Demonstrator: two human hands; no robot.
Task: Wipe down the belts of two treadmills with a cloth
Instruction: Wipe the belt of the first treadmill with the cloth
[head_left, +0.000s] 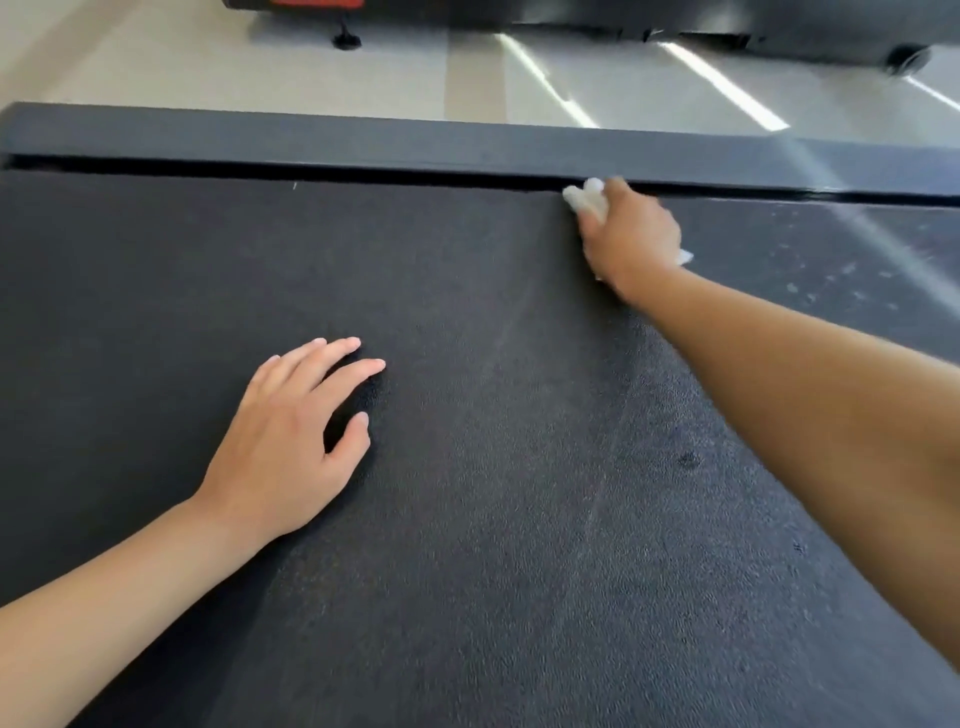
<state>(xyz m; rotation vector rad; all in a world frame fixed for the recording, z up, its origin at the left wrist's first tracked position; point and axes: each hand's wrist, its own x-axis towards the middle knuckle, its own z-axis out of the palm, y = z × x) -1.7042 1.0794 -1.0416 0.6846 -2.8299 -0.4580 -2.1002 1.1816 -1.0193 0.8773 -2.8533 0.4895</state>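
Pressing a bunched white cloth (584, 200) under the right hand (631, 236) at the treadmill belt's (467, 467) far edge, beside the side rail (311, 137); left hand (291, 436) lying spread flat mid-belt.

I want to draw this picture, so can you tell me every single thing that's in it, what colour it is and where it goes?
treadmill belt: one, black and bumpy, fills most of the picture, some pale specks at the far right
side rail: one, dark grey, runs along the far edge of the belt
cloth: one, white, at the far edge of the belt, under the right hand
floor: pale beige, beyond the rail, with bright light streaks
other machine: one, dark, partly seen at the top, with a red patch
left hand: one, flat on the belt, fingers spread
right hand: one, stretched out, holding the cloth
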